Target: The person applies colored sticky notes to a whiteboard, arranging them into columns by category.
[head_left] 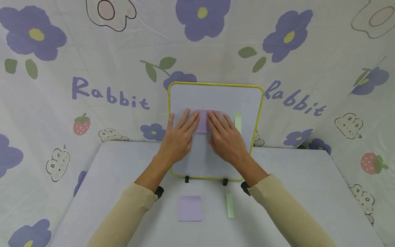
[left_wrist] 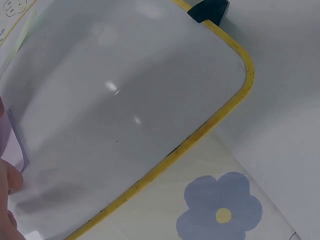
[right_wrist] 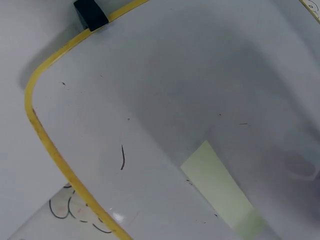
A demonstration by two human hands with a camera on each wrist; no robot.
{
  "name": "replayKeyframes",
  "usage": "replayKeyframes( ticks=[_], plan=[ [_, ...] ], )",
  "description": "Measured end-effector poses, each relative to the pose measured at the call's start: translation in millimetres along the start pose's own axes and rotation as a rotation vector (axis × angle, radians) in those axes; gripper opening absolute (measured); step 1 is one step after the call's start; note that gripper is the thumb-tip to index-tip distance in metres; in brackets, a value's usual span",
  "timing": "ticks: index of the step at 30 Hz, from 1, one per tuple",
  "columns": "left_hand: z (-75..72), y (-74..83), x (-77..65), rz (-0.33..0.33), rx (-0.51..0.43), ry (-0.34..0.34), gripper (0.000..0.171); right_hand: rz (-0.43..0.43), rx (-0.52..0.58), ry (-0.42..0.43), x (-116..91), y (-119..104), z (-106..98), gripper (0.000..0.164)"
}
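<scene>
**Both Hands Pressing Purple Note to Whiteboard**

On my head view, a rounded-corner whiteboard with a yellow frame (head_left: 197, 157) stands upright on the white worktop (head_left: 308, 171), with two black feet at its lower edge. The square purple paper note (head_left: 202, 121) lies flat on the upper-middle part of the board face.

Left hand (head_left: 180, 137): I read the fingers as released and extended, with the fingertips pressing on the left edge of the note.

Right hand (head_left: 226, 137): I read these fingers as released and extended also, with the fingertips pressing on the right part of the note and covering some of it. A bare band of purple shows between the two hands. Neither hand grasps anything.

A narrow pale-green paper strip (head_left: 238, 121) is on the board just beside the right hand, apart from the note. My right wrist view shows this strip at an angle, with small dark marks around it on the board.

On the worktop, in front of the board, I locate a second purple square (head_left: 189, 208) and, to the right of it, a second green strip (head_left: 230, 206). The two lie apart.
</scene>
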State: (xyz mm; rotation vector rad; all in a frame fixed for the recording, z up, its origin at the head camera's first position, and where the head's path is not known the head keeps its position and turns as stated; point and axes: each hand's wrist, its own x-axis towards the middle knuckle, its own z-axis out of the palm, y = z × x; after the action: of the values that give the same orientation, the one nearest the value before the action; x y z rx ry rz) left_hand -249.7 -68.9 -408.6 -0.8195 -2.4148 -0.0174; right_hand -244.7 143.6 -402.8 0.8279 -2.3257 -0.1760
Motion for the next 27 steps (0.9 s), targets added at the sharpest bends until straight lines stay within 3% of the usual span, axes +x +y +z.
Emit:
replayKeyframes(
  ticks=[9,27],
  plan=[
    [2.4,-0.8,-0.9,0.001,-0.003,0.017,0.059,0.011,0.015,0.032,-5.5,4.1,0.5,0.062],
    [5.8,-0.4,-4.9,0.002,-0.035,0.009,0.061,0.011,0.017,-0.005,-11.3,1.7,1.5,0.063]
  ],
)
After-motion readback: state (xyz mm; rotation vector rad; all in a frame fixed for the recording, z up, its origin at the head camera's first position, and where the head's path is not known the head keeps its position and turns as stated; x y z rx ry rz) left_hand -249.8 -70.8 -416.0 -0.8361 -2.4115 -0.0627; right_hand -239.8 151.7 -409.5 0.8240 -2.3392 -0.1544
